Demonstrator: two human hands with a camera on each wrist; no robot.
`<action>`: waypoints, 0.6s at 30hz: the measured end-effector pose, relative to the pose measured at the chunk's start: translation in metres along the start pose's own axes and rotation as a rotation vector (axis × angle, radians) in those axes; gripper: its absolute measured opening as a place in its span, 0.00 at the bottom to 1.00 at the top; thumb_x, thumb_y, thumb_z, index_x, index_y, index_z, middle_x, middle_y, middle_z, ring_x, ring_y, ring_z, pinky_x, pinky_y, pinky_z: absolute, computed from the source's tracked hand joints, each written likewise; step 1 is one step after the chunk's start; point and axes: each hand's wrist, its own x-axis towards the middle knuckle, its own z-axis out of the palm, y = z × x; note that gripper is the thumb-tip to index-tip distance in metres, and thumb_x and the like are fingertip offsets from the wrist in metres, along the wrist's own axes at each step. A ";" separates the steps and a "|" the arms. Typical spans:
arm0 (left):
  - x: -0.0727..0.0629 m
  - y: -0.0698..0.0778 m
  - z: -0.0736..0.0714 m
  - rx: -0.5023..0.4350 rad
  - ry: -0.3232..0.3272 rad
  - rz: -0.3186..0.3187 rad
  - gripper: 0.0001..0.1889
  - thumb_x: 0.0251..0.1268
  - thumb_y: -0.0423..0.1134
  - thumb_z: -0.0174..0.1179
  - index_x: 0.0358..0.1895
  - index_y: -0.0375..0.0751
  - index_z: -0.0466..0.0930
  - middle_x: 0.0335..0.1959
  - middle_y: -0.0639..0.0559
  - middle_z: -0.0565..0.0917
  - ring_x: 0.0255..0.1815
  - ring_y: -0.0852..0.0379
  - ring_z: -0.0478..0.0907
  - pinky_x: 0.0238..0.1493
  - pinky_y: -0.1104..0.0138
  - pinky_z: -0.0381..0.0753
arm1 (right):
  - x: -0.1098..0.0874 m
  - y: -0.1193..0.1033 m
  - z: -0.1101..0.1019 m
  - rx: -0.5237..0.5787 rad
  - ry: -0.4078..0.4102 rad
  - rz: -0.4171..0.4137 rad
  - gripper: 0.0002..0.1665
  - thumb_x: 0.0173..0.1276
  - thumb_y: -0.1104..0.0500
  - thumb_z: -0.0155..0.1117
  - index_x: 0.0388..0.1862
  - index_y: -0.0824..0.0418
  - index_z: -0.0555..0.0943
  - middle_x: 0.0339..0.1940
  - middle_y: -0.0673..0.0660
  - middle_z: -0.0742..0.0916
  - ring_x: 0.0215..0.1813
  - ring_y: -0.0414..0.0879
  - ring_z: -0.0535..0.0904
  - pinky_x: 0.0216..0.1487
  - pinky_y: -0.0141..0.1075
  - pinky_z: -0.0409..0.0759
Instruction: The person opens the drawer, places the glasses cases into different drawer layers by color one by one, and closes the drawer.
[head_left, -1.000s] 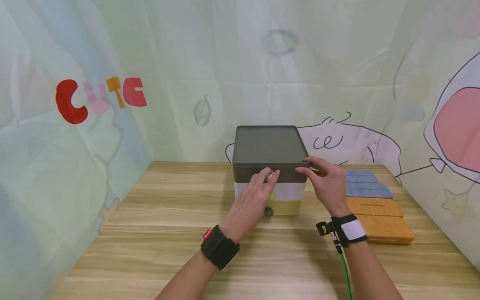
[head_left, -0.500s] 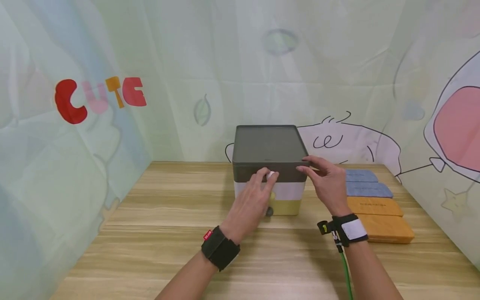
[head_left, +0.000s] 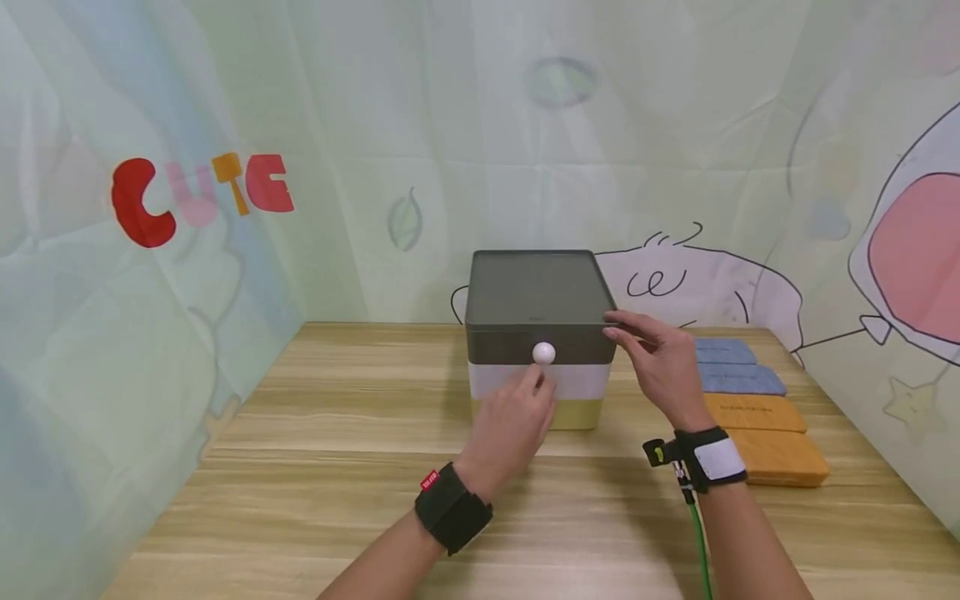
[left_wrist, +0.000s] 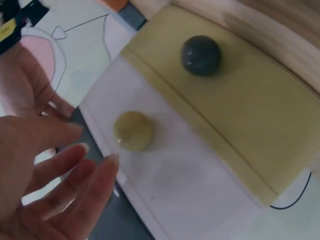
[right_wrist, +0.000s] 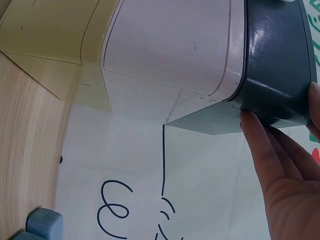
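A small drawer box (head_left: 540,287) stands on the table, with a dark grey top tier, a white middle tier and a pale yellow bottom tier. The top drawer has a white knob (head_left: 543,353). My left hand (head_left: 510,425) is just below it, before the white tier. In the left wrist view its fingers are loosely bent, close to the yellow knob (left_wrist: 134,131) but apart from it. A dark grey knob (left_wrist: 201,55) sits on the bottom drawer. My right hand (head_left: 663,367) holds the box's upper right front corner, thumb and fingers against the grey tier.
To the right of the box lie blue cases (head_left: 738,380) and orange cases (head_left: 761,454) in a row on the wooden table (head_left: 337,467). A printed cloth (head_left: 360,125) hangs behind and at both sides. A green cable (head_left: 699,542) runs from the right wrist.
My left hand has let go of the white knob and moved down in front of the white tier. The right hand stays at the corner, its wrist shifted slightly right.
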 end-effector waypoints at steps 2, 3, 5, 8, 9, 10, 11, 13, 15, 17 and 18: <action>-0.001 0.001 0.002 0.039 -0.028 0.008 0.07 0.68 0.38 0.66 0.45 0.40 0.85 0.46 0.50 0.83 0.33 0.58 0.82 0.25 0.71 0.80 | 0.000 -0.001 -0.001 0.000 -0.013 -0.001 0.17 0.72 0.56 0.68 0.56 0.58 0.87 0.53 0.59 0.90 0.54 0.54 0.89 0.54 0.42 0.85; -0.002 0.002 0.003 0.054 -0.037 0.009 0.08 0.67 0.38 0.68 0.46 0.40 0.85 0.47 0.50 0.83 0.35 0.57 0.83 0.25 0.70 0.81 | 0.001 -0.001 -0.001 0.000 -0.019 -0.002 0.17 0.72 0.56 0.68 0.57 0.58 0.87 0.54 0.60 0.90 0.55 0.55 0.88 0.55 0.46 0.84; -0.003 0.002 0.006 0.069 -0.053 0.009 0.10 0.64 0.36 0.70 0.47 0.41 0.84 0.49 0.49 0.83 0.37 0.56 0.84 0.25 0.69 0.82 | 0.000 0.000 -0.002 0.001 -0.024 -0.001 0.17 0.72 0.56 0.67 0.57 0.58 0.86 0.55 0.60 0.90 0.56 0.56 0.88 0.55 0.49 0.84; -0.005 0.002 0.009 0.064 -0.070 0.003 0.13 0.62 0.34 0.71 0.49 0.41 0.83 0.51 0.48 0.83 0.38 0.55 0.84 0.26 0.68 0.83 | 0.001 0.000 -0.002 -0.015 -0.028 -0.012 0.17 0.72 0.56 0.67 0.57 0.58 0.86 0.55 0.60 0.89 0.56 0.57 0.88 0.54 0.47 0.84; -0.005 0.001 0.011 0.057 -0.075 0.002 0.13 0.62 0.33 0.71 0.49 0.41 0.83 0.52 0.48 0.82 0.38 0.55 0.84 0.27 0.68 0.83 | 0.001 0.000 -0.003 -0.019 -0.029 -0.017 0.16 0.72 0.56 0.67 0.57 0.58 0.86 0.55 0.60 0.90 0.55 0.56 0.88 0.53 0.43 0.85; -0.005 0.000 0.012 0.048 -0.080 0.003 0.14 0.62 0.33 0.70 0.50 0.41 0.83 0.52 0.47 0.82 0.38 0.55 0.84 0.28 0.68 0.84 | 0.001 0.000 -0.003 -0.018 -0.029 -0.022 0.16 0.72 0.57 0.66 0.56 0.58 0.86 0.55 0.60 0.90 0.55 0.56 0.88 0.52 0.38 0.85; -0.006 -0.001 0.014 0.037 -0.084 0.004 0.14 0.62 0.32 0.70 0.50 0.40 0.84 0.53 0.47 0.82 0.38 0.55 0.84 0.29 0.68 0.84 | 0.001 0.000 -0.003 -0.016 -0.030 -0.028 0.16 0.72 0.57 0.66 0.56 0.58 0.87 0.54 0.60 0.90 0.54 0.55 0.89 0.51 0.33 0.85; -0.006 -0.002 0.017 0.013 -0.091 0.009 0.15 0.61 0.30 0.70 0.51 0.40 0.84 0.53 0.47 0.81 0.39 0.55 0.83 0.32 0.68 0.85 | 0.001 0.000 -0.004 -0.009 -0.030 -0.036 0.15 0.73 0.58 0.65 0.56 0.59 0.87 0.53 0.60 0.90 0.51 0.54 0.90 0.48 0.22 0.82; -0.006 -0.004 0.020 -0.007 -0.094 0.015 0.16 0.60 0.28 0.70 0.51 0.40 0.84 0.54 0.47 0.81 0.41 0.55 0.83 0.34 0.69 0.85 | 0.001 0.000 -0.004 0.001 -0.031 -0.040 0.15 0.74 0.59 0.64 0.55 0.59 0.87 0.52 0.61 0.90 0.49 0.54 0.90 0.46 0.14 0.77; -0.006 -0.005 0.022 -0.022 -0.099 0.017 0.17 0.59 0.26 0.70 0.52 0.39 0.84 0.53 0.47 0.80 0.44 0.53 0.83 0.36 0.69 0.86 | 0.001 0.000 -0.003 0.004 -0.030 -0.042 0.14 0.74 0.59 0.64 0.55 0.59 0.87 0.52 0.61 0.91 0.47 0.54 0.91 0.45 0.12 0.75; -0.006 -0.006 0.023 -0.028 -0.100 0.019 0.18 0.58 0.26 0.70 0.52 0.39 0.83 0.53 0.47 0.79 0.45 0.53 0.82 0.36 0.69 0.86 | 0.001 0.000 -0.003 0.002 -0.028 -0.043 0.14 0.74 0.59 0.63 0.55 0.60 0.87 0.52 0.61 0.91 0.47 0.54 0.91 0.45 0.12 0.75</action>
